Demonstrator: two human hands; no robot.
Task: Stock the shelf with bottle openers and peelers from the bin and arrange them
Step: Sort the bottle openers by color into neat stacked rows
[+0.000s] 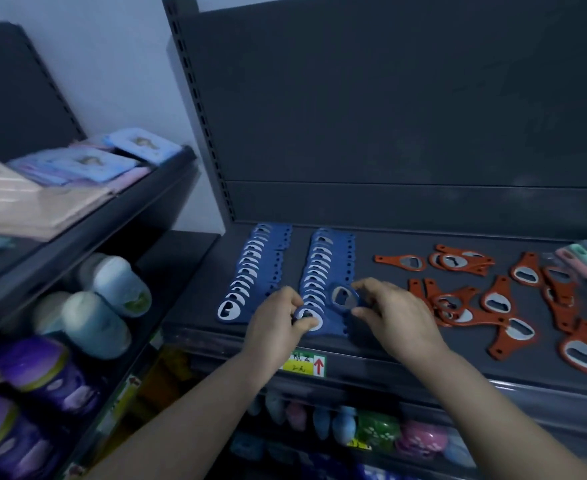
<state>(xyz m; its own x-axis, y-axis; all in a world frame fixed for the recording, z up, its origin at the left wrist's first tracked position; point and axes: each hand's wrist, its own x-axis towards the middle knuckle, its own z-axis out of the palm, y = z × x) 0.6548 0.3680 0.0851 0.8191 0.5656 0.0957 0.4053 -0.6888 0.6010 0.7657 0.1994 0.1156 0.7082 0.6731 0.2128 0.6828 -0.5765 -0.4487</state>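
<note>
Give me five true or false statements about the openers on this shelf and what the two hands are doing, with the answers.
1. The blue openers lie in two overlapping rows. True.
2. The orange openers are lined up in neat rows. False: they lie scattered, to the right of the blue rows.
3. The right hand holds a blue opener. True.
4. The left hand is at the left blue row. False: it pinches the front opener of the right blue row.
5. The red arrow on the shelf label points down. False: it points up.
</note>
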